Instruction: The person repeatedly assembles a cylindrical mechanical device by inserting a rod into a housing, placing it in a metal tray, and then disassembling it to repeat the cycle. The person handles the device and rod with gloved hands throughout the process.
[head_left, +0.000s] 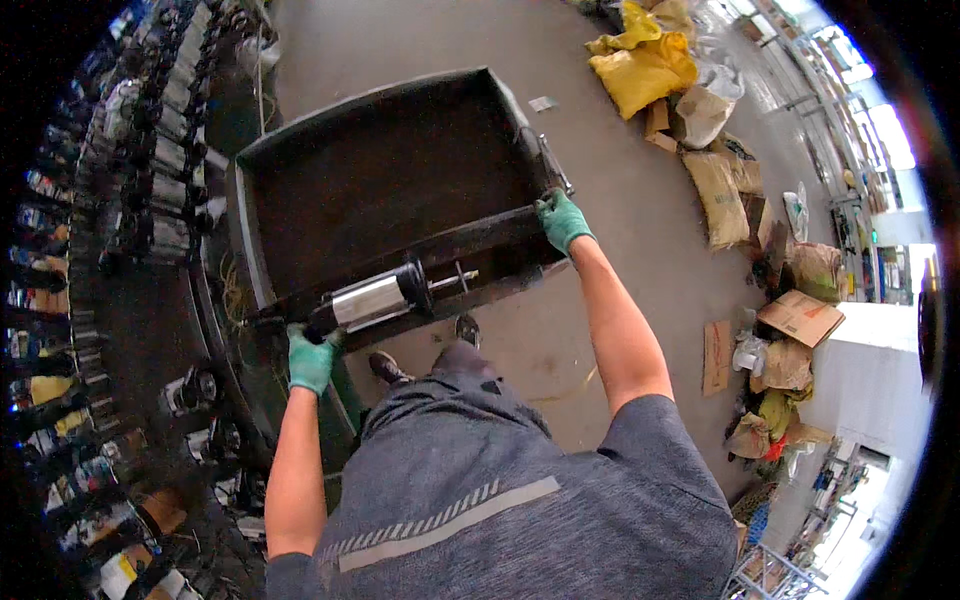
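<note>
Big metal box (251,235): inside too dark to see. Left of box: machine parts (175,185) blurry, too small to tell. Far right of box: white block (870,360) cut off by black rim. Near box: legs (465,359) mostly hidden by shirt (590,520).

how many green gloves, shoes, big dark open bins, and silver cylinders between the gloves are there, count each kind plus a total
Green gloves: 2
Shoes: 2
Big dark open bin: 1
Silver cylinder between the gloves: 1
Total: 6
</note>
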